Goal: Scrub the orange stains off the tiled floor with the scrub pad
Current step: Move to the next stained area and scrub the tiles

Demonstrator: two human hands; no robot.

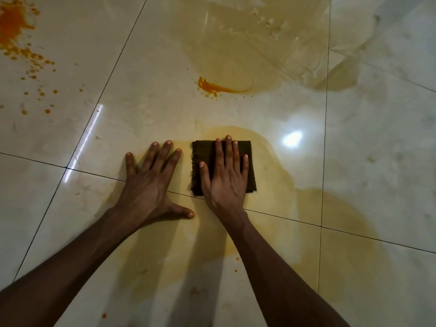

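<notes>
Right hand (224, 178) flat on dark green rectangular scrub pad (204, 161); left hand (151, 185) splayed on glossy cream tiled floor (377, 142); bright orange stains (212, 87) at 12 and 10 o'clock.

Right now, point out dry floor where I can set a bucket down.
Driest tile lies right of the scrub pad, beyond the vertical grout line. Left of the left hand is also bare. Avoid the orange splatter top left and the puddle ahead.

There is a single view, from a wide-angle camera on the person's head, looking steeply down and slightly forward at the tiled floor (377, 142) from close above. Both forearms enter from the bottom edge and reach toward mid-frame. Grout lines bow outward near the edges from lens distortion.
</notes>
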